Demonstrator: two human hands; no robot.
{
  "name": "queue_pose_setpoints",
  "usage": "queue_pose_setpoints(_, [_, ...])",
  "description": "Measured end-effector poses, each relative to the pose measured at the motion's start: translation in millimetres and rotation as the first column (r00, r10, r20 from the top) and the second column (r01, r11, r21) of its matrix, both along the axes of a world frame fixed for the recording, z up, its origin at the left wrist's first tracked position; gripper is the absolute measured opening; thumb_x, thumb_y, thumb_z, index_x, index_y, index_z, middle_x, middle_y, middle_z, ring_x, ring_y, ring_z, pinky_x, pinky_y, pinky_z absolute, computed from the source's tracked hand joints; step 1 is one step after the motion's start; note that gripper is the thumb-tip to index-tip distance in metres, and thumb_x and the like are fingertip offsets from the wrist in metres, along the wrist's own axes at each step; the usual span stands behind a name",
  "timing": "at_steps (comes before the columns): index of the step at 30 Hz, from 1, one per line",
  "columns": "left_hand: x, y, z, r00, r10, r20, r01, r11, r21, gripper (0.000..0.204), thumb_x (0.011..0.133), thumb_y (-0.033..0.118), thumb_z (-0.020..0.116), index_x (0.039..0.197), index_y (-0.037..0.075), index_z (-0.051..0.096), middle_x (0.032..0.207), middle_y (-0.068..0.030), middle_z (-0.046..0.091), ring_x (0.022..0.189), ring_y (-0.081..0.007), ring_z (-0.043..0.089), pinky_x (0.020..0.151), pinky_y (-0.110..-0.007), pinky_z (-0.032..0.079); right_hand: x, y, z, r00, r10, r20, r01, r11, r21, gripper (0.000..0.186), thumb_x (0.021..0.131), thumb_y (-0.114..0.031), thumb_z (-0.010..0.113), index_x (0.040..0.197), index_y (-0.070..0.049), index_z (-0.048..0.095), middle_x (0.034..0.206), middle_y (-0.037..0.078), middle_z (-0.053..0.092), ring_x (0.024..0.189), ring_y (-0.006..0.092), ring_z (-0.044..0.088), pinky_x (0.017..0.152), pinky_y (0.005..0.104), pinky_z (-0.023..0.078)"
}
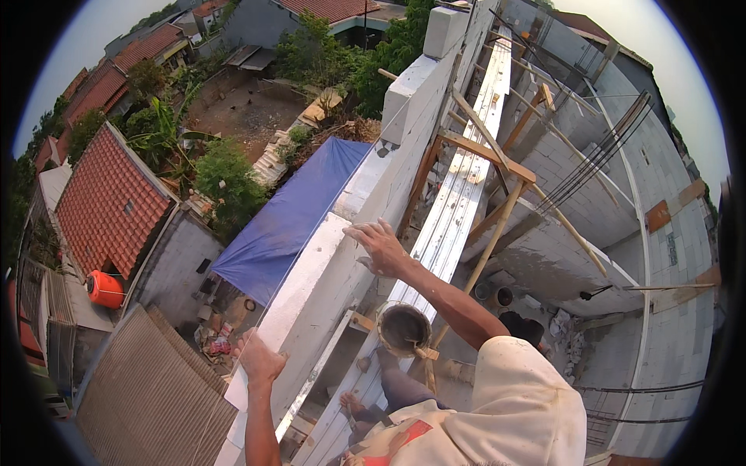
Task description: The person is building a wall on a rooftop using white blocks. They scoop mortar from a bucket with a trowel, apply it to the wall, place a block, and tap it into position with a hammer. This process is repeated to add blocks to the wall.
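A long white lightweight concrete block (303, 273) lies along the top of the wall in front of me. My left hand (260, 359) rests over its near part, thumb apart from the fingers. Toward the block's far end, my right hand (381, 248) reaches across with fingers spread at its top edge; whether the fingertips press on it I cannot tell. A thin string line (315, 233) runs along the wall's outer side. Below my right forearm, a round bucket (403, 329) with grey contents stands on the plank walkway.
Metal-like white planks (458, 194) form a narrow walkway beside the wall, with my bare feet on it. Wooden scaffold bracing (489, 151) crosses it ahead. More blocks (400, 105) stand farther along the wall. A blue tarp (291, 210) hangs below on the outer side; unfinished rooms drop away right.
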State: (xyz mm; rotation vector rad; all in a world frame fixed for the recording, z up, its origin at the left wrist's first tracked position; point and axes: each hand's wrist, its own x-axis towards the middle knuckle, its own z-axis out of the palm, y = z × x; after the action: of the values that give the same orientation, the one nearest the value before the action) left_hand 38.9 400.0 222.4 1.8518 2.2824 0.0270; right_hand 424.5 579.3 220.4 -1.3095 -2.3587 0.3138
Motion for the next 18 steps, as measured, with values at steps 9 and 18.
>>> queue_pose_setpoints(9, [30.7, -9.1, 9.7, 1.0, -0.012, -0.02, 0.014, 0.994, 0.112, 0.113, 0.073, 0.036, 0.094, 0.16, 0.003, 0.03, 0.159, -0.0199, 0.042, 0.151, -0.0362, 0.035, 0.12, -0.057, 0.025, 165.8, -404.6, -223.9, 0.893, -0.195, 0.406, 0.405, -0.049, -0.913, 0.016, 0.087, -0.019, 0.07, 0.081, -0.004, 0.072, 0.076, 0.017, 0.074, 0.069, 0.0295, 0.074, 0.063, 0.0469, 0.056])
queue_pose_setpoints(18, [30.5, -10.4, 5.7, 0.997, 0.009, -0.077, 0.005, 0.985, 0.174, 0.104, 0.087, 0.05, 0.082, 0.167, 0.011, 0.028, 0.166, -0.0207, 0.033, 0.154, -0.0388, 0.031, 0.121, -0.063, 0.025, 172.1, -505.7, -192.0, 0.96, 0.082, 0.268, 0.271, -0.029, -0.962, 0.037, 0.095, -0.035, 0.068, 0.105, -0.001, 0.075, 0.095, 0.018, 0.078, 0.088, 0.0301, 0.077, 0.079, 0.047, 0.06])
